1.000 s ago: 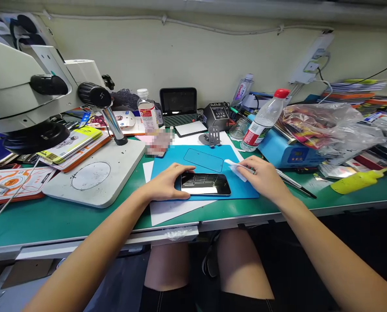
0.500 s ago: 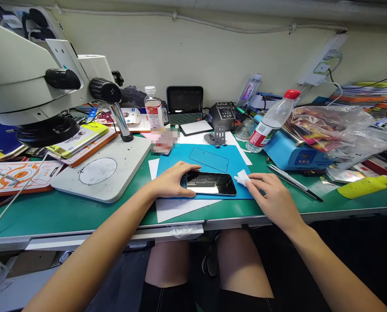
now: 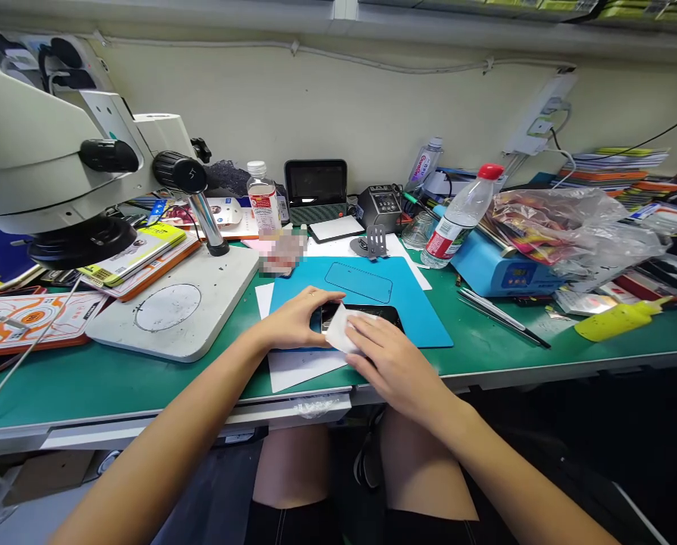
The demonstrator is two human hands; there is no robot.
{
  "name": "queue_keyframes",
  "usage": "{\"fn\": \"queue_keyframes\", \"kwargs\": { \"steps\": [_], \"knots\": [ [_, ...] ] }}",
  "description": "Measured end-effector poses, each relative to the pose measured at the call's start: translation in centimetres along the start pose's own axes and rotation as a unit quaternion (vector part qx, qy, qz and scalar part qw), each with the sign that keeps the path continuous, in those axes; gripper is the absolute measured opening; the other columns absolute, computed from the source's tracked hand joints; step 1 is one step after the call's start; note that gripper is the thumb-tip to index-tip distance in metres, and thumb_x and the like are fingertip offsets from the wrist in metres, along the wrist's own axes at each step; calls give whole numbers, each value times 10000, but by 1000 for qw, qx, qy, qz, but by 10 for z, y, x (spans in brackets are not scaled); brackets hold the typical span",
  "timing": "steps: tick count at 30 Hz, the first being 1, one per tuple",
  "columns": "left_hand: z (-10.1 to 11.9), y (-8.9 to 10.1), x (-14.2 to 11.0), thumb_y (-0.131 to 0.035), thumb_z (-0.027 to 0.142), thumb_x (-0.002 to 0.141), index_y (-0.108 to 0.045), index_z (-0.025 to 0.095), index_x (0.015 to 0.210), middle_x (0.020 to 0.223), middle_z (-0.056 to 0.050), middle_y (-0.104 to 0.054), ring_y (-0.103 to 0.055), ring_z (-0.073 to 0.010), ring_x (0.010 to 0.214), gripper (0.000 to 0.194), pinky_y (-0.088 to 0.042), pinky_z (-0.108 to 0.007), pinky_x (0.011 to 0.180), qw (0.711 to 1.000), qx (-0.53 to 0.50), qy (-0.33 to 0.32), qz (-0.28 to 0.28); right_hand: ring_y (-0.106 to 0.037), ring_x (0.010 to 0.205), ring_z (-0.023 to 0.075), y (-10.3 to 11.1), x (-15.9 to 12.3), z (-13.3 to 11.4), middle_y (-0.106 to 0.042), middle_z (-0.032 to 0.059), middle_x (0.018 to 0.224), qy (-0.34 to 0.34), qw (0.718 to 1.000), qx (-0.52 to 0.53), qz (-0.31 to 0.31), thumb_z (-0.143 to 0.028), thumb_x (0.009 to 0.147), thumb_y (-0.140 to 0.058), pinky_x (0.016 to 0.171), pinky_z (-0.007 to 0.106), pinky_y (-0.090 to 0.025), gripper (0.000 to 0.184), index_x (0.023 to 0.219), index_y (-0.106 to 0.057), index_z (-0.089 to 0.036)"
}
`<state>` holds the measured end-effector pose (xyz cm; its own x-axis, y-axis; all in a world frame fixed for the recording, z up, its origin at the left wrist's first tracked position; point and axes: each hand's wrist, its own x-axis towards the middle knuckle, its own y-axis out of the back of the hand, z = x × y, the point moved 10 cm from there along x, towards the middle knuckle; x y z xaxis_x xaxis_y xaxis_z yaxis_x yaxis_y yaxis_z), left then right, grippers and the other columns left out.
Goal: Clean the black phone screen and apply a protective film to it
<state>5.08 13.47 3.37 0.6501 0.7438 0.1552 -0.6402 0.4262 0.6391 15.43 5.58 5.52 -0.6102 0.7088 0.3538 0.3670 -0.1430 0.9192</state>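
Note:
A smartphone lies screen up on a blue mat. My left hand is at its left end, with thumb and fingers curved around that end. My right hand holds a folded white wipe and presses it flat over the left and middle of the screen. The wipe and the right fingers hide most of the phone. Behind the phone, a thin black phone-shaped outline lies on the mat.
A microscope and its white base stand at the left. To the right are tweezers, a red-capped bottle, a blue device and a yellow bottle. White paper sticks out under the mat.
My right hand has moved left with the wipe, from beside the phone's right end onto its screen. My left hand stays at the phone's left end. The view has tilted slightly.

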Motion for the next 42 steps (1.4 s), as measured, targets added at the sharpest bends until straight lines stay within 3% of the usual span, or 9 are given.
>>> {"fn": "queue_keyframes", "kwargs": {
  "steps": [6, 12, 15, 18, 22, 30, 36, 39, 42],
  "knots": [
    [-7, 6, 1, -544, 152, 737, -512, 218, 1393, 1409, -84, -573, -520, -264, 1289, 660, -414, -439, 1112, 998, -61, -11, 26, -351, 1478, 333, -18, 11, -22, -452, 180, 1550, 17, 998, -10, -54, -506, 1016, -419, 1169, 604, -348, 605, 1470, -488, -113],
    [-3, 41, -4, -407, 138, 768, -653, 181, 1052, 995, -59, -682, -595, -221, 922, 378, -487, -377, 890, 978, 13, -25, 206, -459, 1410, 352, -13, 6, -11, -526, 220, 1482, -23, 998, -16, -57, -526, 999, -448, 1159, 592, -374, 618, 1424, -541, -88],
    [1, 56, -11, -400, 154, 798, -657, 181, 916, 818, -39, -633, -578, -205, 800, 284, -475, -346, 783, 957, 31, -28, 286, -414, 1438, 363, -12, 15, -5, -488, 232, 1509, -65, 997, -13, -50, -554, 999, -421, 1173, 593, -350, 660, 1430, -534, -66],
    [3, 62, -15, -403, 161, 808, -653, 184, 857, 760, -29, -604, -577, -197, 757, 256, -462, -328, 744, 948, 27, -32, 316, -321, 1482, 371, -25, 28, -8, -381, 262, 1562, -80, 993, -6, -81, -607, 977, -431, 1189, 569, -332, 788, 1488, -437, -6],
    [1, 64, -16, -402, 153, 799, -649, 180, 823, 730, -28, -604, -585, -195, 740, 250, -463, -323, 718, 945, 15, -27, 326, -259, 1499, 383, -39, 32, -10, -285, 301, 1586, -90, 989, -22, -119, -628, 963, -442, 1212, 541, -292, 887, 1509, -349, 65],
    [-1, 59, -11, -397, 166, 810, -654, 199, 815, 734, -23, -622, -586, -200, 764, 260, -455, -328, 733, 953, 21, 0, 302, -250, 1503, 366, -32, 15, 9, -271, 262, 1603, -120, 986, -11, -119, -676, 970, -341, 1204, 566, -299, 882, 1525, -361, 9],
    [-7, 50, -8, -398, 182, 829, -664, 193, 844, 749, -19, -653, -613, -193, 752, 267, -465, -319, 738, 965, 7, 13, 261, -241, 1511, 357, -36, 33, -11, -293, 258, 1604, -75, 992, 17, -103, -724, 930, -384, 1220, 536, -284, 944, 1528, -355, 6],
    [-6, 46, -6, -417, 176, 822, -669, 199, 844, 747, -15, -663, -619, -191, 754, 254, -467, -314, 748, 970, 21, 13, 241, -265, 1509, 335, -31, 15, -6, -302, 233, 1608, -55, 991, 12, -121, -696, 952, -370, 1205, 540, -320, 889, 1537, -356, -27],
    [-3, 45, -5, -426, 168, 837, -676, 201, 848, 761, -16, -674, -624, -193, 772, 252, -468, -311, 745, 971, 42, 6, 236, -274, 1506, 331, -21, -8, 21, -300, 232, 1609, -84, 989, -13, -120, -679, 968, -341, 1195, 552, -331, 862, 1543, -347, -36]
  ]
}}
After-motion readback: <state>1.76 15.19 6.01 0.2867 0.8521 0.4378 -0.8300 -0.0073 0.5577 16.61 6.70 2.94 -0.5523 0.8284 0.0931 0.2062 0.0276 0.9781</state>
